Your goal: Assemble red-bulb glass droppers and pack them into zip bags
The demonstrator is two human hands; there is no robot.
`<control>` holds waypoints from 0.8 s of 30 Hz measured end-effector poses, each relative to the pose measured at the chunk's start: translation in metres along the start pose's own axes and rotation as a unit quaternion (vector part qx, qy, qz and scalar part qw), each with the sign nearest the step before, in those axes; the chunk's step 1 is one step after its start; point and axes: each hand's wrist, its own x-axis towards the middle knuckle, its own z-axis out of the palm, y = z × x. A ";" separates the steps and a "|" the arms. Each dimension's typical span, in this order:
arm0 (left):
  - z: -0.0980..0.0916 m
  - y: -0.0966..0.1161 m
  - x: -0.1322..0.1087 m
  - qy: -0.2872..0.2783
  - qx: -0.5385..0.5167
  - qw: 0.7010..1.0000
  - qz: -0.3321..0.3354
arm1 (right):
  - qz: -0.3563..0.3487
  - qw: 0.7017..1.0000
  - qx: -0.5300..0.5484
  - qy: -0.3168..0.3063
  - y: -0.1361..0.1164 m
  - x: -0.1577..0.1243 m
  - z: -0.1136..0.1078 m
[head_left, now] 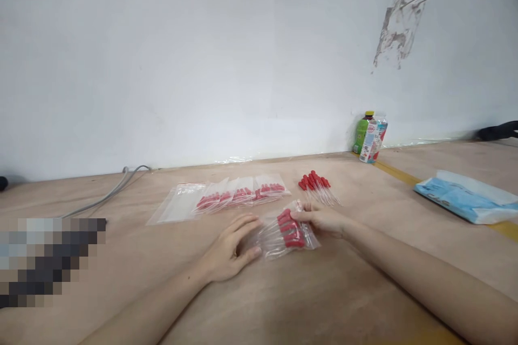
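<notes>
A clear plastic bag [275, 252] holds several thin white sticks with red ends, lying side by side. My right hand [324, 219] pinches the bag's right side between thumb and fingers. At the bag's left edge, my left hand [232, 250] rests with thumb and fingers apart, near or touching the plastic. Behind the hands, several filled bags [243, 194] with the same red-ended sticks overlap in a row. A loose bundle of red-ended sticks [315, 182] lies just beyond my right hand. At the row's left end are flat clear bags [178, 202].
A blue-and-white soft pack [457, 199] lies at the right. A green bottle with a yellow cap [360, 135] and a printed clear package [373, 141] stand against the wall. A grey cable [97, 202] runs across the left of the brown table surface [162, 275]. A pixelated patch hides the lower left.
</notes>
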 end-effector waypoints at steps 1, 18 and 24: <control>-0.001 -0.003 0.001 0.039 0.014 0.999 -0.002 | -0.010 1.000 0.024 0.000 -0.004 -0.001 -0.004; -0.043 -0.116 -0.023 0.137 0.336 0.811 -0.459 | -0.142 0.906 0.193 0.347 -0.008 0.099 -0.029; -0.053 -0.135 -0.033 0.026 0.279 0.819 -0.500 | -0.077 0.917 0.189 0.343 0.003 0.113 -0.029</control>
